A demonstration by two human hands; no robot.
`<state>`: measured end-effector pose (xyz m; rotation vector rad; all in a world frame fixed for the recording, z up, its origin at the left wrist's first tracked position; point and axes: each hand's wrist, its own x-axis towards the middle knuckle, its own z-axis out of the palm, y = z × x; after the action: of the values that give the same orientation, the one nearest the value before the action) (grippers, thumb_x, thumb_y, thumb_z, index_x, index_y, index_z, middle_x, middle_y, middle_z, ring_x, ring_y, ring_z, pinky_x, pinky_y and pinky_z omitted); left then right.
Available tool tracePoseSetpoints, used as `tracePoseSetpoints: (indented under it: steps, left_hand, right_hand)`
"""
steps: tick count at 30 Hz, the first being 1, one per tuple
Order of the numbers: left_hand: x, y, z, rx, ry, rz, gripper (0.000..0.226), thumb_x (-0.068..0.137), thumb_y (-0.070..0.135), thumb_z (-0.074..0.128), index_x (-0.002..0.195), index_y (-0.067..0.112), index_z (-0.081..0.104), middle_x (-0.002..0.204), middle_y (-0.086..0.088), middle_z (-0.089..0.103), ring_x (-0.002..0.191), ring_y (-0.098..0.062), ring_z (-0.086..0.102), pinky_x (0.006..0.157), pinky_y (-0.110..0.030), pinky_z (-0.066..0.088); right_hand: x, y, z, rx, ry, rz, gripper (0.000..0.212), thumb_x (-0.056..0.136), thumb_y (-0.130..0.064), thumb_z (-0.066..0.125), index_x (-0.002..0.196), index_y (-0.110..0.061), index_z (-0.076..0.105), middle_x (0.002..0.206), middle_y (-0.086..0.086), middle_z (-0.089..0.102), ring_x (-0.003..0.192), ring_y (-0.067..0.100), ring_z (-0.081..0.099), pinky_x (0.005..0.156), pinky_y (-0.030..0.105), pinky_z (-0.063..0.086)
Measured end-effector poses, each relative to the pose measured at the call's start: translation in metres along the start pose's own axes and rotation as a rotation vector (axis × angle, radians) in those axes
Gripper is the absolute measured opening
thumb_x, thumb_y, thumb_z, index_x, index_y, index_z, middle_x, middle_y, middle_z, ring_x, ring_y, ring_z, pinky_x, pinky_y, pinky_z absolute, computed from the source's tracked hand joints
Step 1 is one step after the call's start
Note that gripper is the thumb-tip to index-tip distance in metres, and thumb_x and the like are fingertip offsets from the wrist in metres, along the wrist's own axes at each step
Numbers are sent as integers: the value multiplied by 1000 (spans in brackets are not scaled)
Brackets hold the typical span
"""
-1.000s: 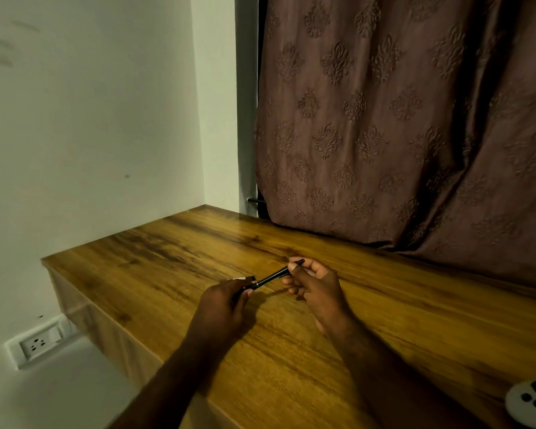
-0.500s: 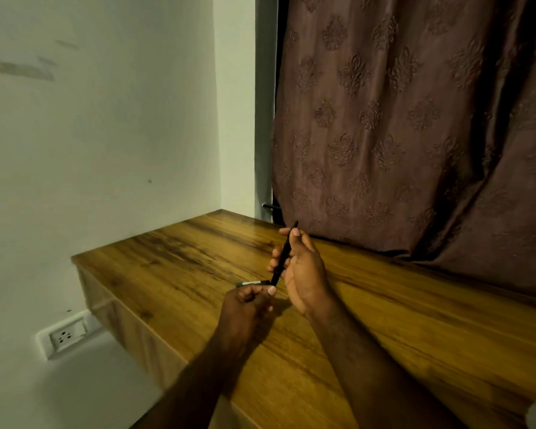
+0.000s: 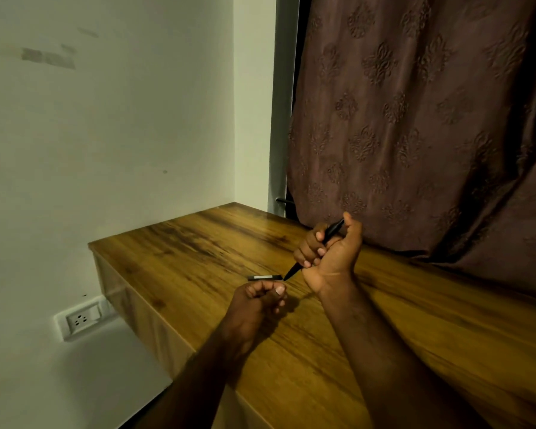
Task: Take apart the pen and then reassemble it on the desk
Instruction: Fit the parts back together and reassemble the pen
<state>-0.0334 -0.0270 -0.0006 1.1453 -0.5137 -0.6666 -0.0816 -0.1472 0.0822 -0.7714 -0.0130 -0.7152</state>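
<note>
The right hand [image 3: 331, 258] clamps its fingers mid-barrel on the pen [image 3: 333, 231], seemingly light, stiff and slick, tip toward 7 o'clock, while the left hand [image 3: 254, 301] pinches the cap [image 3: 265, 277]

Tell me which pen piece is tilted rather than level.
The long black barrel gripped in the right hand, slanting tip-down; the short cap by the left hand lies level.
</note>
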Motion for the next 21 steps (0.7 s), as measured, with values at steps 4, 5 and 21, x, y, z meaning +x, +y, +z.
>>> tracePoseSetpoints:
  steps: [4,5,21]
  left_hand:
    - [3,-2,0,-24,32,12,9,91,6,58,92,0,65,65,-6,59,49,-9,51,40,-18,39]
    - [3,-2,0,-37,45,21,9,91,4,58,92,-1,65,66,-6,60,51,-8,52,42,-18,40]
    - [-3,1,2,-15,25,31,22,86,26,59,80,7,69,59,-2,65,44,-9,43,47,-19,26]
  right_hand:
    - [3,-3,-4,46,79,13,54,83,-57,27,51,-15,38,34,-5,23,29,10,15,40,14,16]
    - [4,-4,-4,53,103,18,54,83,-57,27,50,-16,38,34,-6,22,30,11,15,40,15,15]
    - [4,-10,-5,123,234,0,53,85,-53,27,51,-14,38,36,-5,22,30,12,15,40,14,16]
